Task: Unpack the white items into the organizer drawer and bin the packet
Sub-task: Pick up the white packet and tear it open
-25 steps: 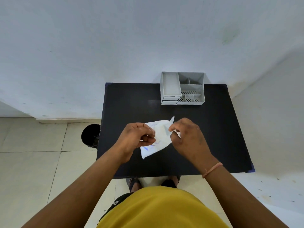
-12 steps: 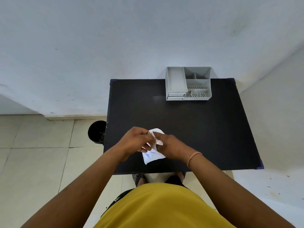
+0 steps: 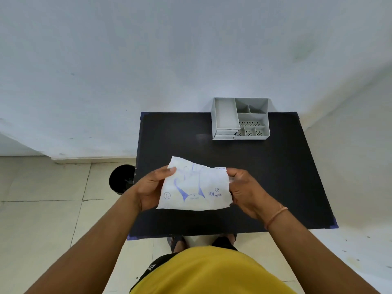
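Observation:
A white packet [image 3: 195, 186] with blue print of a hand and "100 pieces" is held flat and spread out above the black table [image 3: 275, 177]. My left hand [image 3: 151, 189] grips its left edge, thumb on top. My right hand [image 3: 246, 190] pinches its right edge. The grey organizer [image 3: 240, 118] stands at the table's far edge by the wall, with several compartments and a small drawer at its front left. Its drawer looks closed. The packet's contents are hidden.
A black round bin [image 3: 121, 179] stands on the tiled floor just left of the table. White walls rise behind the table and on its right. My feet show under the table's near edge.
The packet was bunched between both hands close together; now my hands have moved apart and the packet is stretched flat, printed side up.

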Demonstrator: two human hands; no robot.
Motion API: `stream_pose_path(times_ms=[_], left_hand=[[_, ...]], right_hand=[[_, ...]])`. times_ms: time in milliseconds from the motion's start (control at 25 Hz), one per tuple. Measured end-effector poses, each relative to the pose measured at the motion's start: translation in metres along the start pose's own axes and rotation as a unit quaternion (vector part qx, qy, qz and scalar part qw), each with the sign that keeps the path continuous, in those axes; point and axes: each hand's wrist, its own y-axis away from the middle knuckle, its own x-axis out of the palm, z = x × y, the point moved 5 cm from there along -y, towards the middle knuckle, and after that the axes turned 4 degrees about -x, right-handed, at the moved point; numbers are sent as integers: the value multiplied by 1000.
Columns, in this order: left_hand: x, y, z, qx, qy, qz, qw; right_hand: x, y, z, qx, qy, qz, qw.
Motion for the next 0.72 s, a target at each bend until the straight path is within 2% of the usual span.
stream_pose_path(times_ms=[40,120,240,360,440,520,560,640,720], left_hand=[[2,-6,1,4,-8,-7,1000],[5,-15,1,23,-16,-24,999],[7,-20,-2,47,18,-28,998],[12,-20,-9,73,40,-22,996],[18,-20,-13,76,56,-15,995],[24,-20,-16,74,51,-8,996],[27,-20,-16,70,44,-9,997],[28,-21,-16,54,35,-17,998],[31,-22,-13,42,35,-23,998]], right_hand=[[-5,-3,-8,17,-1,-17,1000],[-12,-5,-21,50,-81,-10,995],[-20,-6,-33,103,-260,-17,960],[-22,-8,-33,101,-328,5,939],[-23,-7,-30,106,-276,17,955],[-29,-11,-24,72,-96,1,993],[-32,-13,-17,33,-2,-5,999],[-37,-20,-7,-41,87,-34,995],[-46,-25,-6,-73,115,-54,989]])
